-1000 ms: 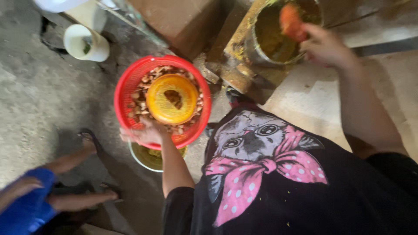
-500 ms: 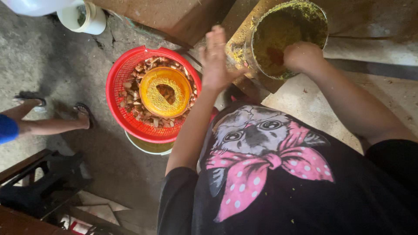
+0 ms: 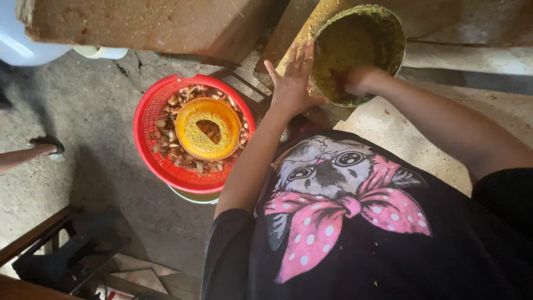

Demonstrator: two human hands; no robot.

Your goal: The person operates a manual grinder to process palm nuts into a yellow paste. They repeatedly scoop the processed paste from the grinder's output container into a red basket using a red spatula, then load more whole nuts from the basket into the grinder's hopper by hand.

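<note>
Two bare hands are at work on one round metal pot, seen from above by the head camera. The pot stands at the top of the view, right of centre, its inside and rim coated with a yellow-green paste. The left hand is raised with the forearm running up from the lower left; its palm lies flat against the pot's outer left wall, fingers spread and extended, so its grip is released and it steadies rather than clasps. The right hand comes in from the right, the forearm angled across the frame, wrist bent down over the near rim and into the pot; the fingers are buried in the paste, and whether that grip is clenched or loose cannot be told. Left of the pot and lower on the concrete floor sits a red perforated plastic basket, resting on top of a pale bucket whose rim just shows beneath it. The basket holds brown and pale husk-like pieces, and an orange bowl, smeared with the same paste, lies among them. The basket is near the left forearm but apart from it. A wooden board spans the upper left. At the left edge another person's foot in a sandal rests on the floor, well apart from the basket.
</note>
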